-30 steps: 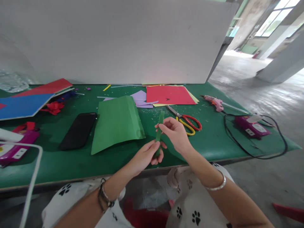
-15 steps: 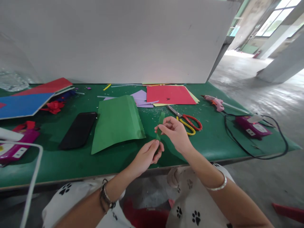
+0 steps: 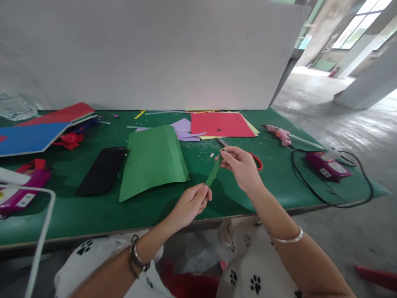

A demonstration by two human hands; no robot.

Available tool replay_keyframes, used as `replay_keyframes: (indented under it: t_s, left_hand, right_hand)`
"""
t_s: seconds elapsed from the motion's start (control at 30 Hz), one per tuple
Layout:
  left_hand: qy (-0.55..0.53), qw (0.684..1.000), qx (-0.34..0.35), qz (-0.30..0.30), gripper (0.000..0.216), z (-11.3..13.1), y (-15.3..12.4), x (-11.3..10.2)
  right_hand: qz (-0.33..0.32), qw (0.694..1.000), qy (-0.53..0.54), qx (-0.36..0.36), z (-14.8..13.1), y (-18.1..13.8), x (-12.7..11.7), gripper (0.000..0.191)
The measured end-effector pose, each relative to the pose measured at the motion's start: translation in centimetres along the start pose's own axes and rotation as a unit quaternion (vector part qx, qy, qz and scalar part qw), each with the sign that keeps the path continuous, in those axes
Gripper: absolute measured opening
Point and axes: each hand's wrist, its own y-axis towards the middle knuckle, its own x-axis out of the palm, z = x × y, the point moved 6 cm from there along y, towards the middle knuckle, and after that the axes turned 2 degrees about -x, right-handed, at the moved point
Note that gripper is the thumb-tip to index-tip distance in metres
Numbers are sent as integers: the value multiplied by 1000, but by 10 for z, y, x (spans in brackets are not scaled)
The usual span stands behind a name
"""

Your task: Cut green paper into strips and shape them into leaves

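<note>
A narrow strip of green paper (image 3: 214,174) is stretched at a slant between my two hands, above the table's near half. My left hand (image 3: 192,201) pinches its lower end. The upper end is in the fingertips of my right hand (image 3: 240,165). Behind that right hand lies a pair of scissors (image 3: 257,160), mostly covered; one red handle loop and a blade tip show. A larger sheet of green paper (image 3: 154,159), creased along its right side, rests to the left of my hands.
On the green table (image 3: 102,215) lie a black phone (image 3: 102,171), red paper (image 3: 221,124), purple paper (image 3: 185,126) and a pink glue gun (image 3: 281,135). Purple power strips stand at right (image 3: 328,165) and left (image 3: 27,188). Blue and red boards (image 3: 34,136) lie far left. A white panel (image 3: 155,54) rises behind.
My right hand has moved right and slightly up along the strip, so more of the strip shows between my hands. It now covers most of the scissors. My left hand has barely moved.
</note>
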Motion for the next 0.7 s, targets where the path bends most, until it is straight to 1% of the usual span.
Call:
replay_keyframes:
  t_s: [0.1, 0.2, 0.3, 0.47, 0.53, 0.7]
  left_hand:
    - [31, 999, 7, -2, 38, -1, 0, -2]
    - [51, 999, 3, -19, 35, -3, 0, -2]
    - [45, 998, 1, -42, 32, -2, -1, 0]
    - [29, 999, 20, -30, 29, 6, -3, 1]
    - [16, 999, 21, -34, 31, 5, -3, 2]
    - [5, 999, 2, -47, 31, -2, -3, 7]
  right_hand:
    - [14, 1000, -12, -15, -2, 1, -4, 20]
    - [16, 999, -27, -25, -4, 1, -5, 20]
    - [-10, 998, -42, -40, -6, -1, -1, 20]
    - [-78, 992, -83, -50, -4, -8, 13, 19]
    - [-87, 990, -99, -51, -2, -9, 16, 19]
    - [-86, 986, -131, -62, -1, -9, 15, 20]
